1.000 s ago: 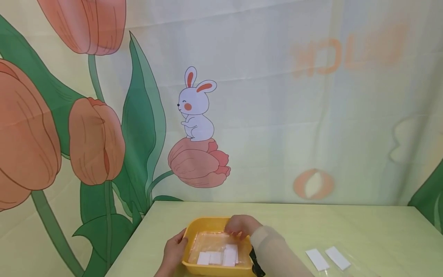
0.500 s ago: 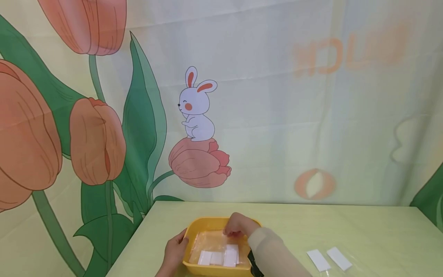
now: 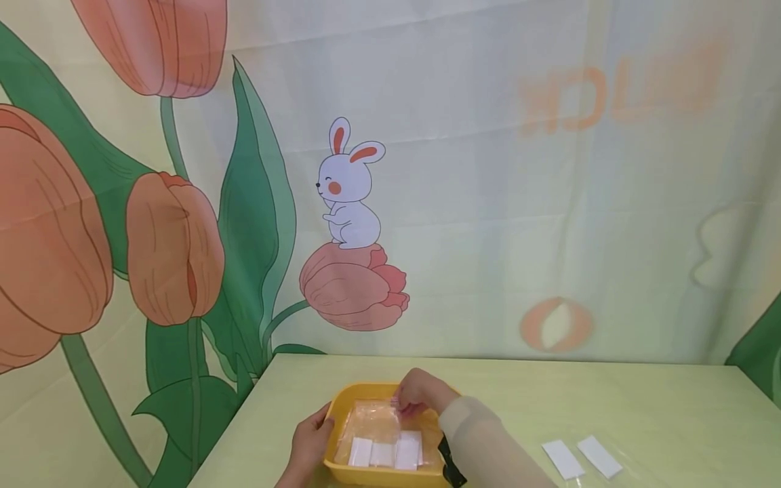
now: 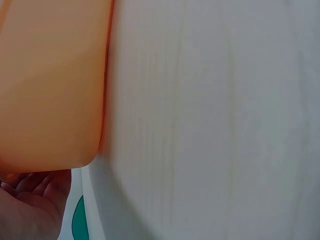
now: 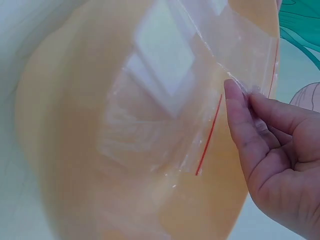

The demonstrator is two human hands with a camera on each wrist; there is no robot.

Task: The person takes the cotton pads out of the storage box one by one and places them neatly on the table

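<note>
A yellow plastic bin point(image 3: 378, 477) stands on the table, holding clear zip bags with white rectangular cards point(image 3: 383, 454) in them. My left hand point(image 3: 308, 440) grips the bin's left side, its thumb at the rim; in the left wrist view the fingers point(image 4: 45, 187) curl against the bin's wall. Inside the far right part of the bin, my right hand point(image 3: 421, 393) pinches the edge of a clear zip bag point(image 5: 247, 55) between thumb and fingertips. Another zip bag point(image 5: 165, 135) with a red seal line lies beneath it in the right wrist view.
Two white cards in clear bags, a left one point(image 3: 563, 459) and a right one point(image 3: 599, 457), lie on the pale green table point(image 3: 671, 407) right of the bin. A curtain point(image 3: 464, 203) printed with tulips and a rabbit hangs behind the table's back edge.
My right hand has risen slightly, and the pinched bag edge has lifted and shifted toward the back of the bin. My left hand keeps its hold on the bin.
</note>
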